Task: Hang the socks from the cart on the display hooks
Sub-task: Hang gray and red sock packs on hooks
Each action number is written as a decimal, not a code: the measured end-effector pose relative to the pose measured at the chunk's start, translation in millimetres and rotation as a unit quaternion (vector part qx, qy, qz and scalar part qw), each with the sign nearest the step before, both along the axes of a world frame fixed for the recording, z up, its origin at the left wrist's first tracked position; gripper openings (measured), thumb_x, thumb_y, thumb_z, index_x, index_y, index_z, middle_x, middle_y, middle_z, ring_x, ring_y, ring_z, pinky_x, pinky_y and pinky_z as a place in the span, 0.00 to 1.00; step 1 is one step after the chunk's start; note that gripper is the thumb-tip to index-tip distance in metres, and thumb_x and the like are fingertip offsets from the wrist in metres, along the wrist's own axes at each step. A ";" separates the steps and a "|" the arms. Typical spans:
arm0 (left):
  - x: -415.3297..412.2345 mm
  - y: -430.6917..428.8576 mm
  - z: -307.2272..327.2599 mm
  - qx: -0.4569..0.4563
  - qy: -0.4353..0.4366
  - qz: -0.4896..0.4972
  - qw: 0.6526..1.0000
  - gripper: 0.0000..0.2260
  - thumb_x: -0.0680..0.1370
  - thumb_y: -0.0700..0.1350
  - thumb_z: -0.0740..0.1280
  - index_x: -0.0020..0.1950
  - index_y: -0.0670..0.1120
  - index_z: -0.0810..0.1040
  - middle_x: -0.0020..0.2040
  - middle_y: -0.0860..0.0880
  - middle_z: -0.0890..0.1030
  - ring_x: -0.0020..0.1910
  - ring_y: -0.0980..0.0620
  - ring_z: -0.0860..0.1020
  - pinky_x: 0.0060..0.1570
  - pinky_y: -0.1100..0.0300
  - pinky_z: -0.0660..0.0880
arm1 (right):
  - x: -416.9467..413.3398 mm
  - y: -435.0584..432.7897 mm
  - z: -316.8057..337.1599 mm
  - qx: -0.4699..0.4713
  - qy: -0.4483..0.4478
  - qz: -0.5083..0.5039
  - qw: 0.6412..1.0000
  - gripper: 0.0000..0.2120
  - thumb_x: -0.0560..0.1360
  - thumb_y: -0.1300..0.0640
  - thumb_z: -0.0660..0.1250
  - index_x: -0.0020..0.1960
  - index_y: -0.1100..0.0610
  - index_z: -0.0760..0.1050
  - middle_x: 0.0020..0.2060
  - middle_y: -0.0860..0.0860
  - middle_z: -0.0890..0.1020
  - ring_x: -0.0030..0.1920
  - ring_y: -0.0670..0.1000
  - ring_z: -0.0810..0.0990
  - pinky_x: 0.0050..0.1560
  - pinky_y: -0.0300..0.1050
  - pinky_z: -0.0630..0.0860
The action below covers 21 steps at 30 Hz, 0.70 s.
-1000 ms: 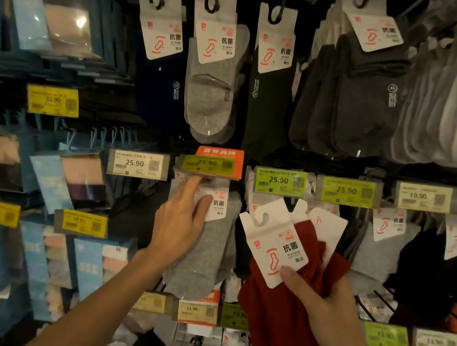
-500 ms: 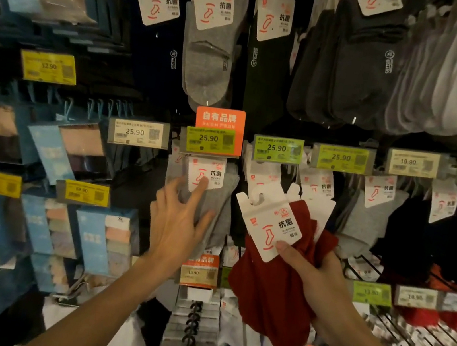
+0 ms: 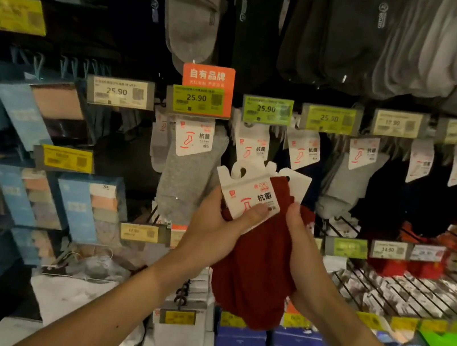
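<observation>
Left hand (image 3: 209,229) pinches the white cardboard header (image 3: 251,191) on the dark red sock bundle (image 3: 254,266), thumb on top, its fingers hidden behind. Right hand (image 3: 309,278) grips the bundle, mostly covered by fabric. Bundle sits below the green 25.90 price tags (image 3: 267,110); small print blurred. 0.5 s ago the left hand touched the hanging grey socks (image 3: 186,184); now it's off them.

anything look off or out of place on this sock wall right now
Nothing torn or spilled. Only the red socks stand out: the left hand and right hand hold them off any hook, their white cards fanned crookedly, in front of the hanging gray socks.
</observation>
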<state>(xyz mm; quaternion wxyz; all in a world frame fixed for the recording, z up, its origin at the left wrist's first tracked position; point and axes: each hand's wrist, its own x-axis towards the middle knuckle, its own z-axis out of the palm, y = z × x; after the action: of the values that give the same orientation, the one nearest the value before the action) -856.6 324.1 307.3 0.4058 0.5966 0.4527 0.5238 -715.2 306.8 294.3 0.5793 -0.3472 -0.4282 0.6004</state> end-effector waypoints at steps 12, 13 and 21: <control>116.4 20.1 -33.0 -0.180 -0.041 -0.193 0.964 0.15 0.74 0.33 0.72 0.55 0.50 0.79 0.50 0.49 0.86 0.44 0.56 0.85 0.40 0.64 0.80 | 148.7 -24.2 -50.2 -0.033 -0.115 -0.224 0.967 0.11 0.74 0.61 0.71 0.56 0.54 0.81 0.51 0.50 0.87 0.54 0.51 0.85 0.54 0.48 0.80; 129.4 19.8 -33.7 -0.189 -0.045 -0.193 0.962 0.14 0.74 0.33 0.72 0.53 0.49 0.79 0.49 0.48 0.87 0.42 0.57 0.85 0.37 0.65 0.80 | 161.6 -25.3 -52.1 -0.037 -0.121 -0.237 0.963 0.10 0.74 0.60 0.71 0.55 0.54 0.82 0.51 0.50 0.87 0.54 0.52 0.85 0.56 0.50 0.79; 266.1 29.0 -37.8 -0.235 -0.068 -0.218 0.945 0.13 0.75 0.30 0.69 0.55 0.44 0.80 0.51 0.43 0.86 0.46 0.49 0.85 0.45 0.55 0.83 | 306.9 -37.3 -57.9 -0.040 -0.109 -0.305 0.945 0.10 0.74 0.64 0.72 0.55 0.56 0.82 0.49 0.51 0.87 0.52 0.53 0.86 0.53 0.51 0.80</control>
<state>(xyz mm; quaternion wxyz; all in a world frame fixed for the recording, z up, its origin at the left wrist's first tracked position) -590.5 353.1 269.5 0.6686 0.5313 0.3933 0.3406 -408.3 269.5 236.4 0.6701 -0.5473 -0.3383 0.3700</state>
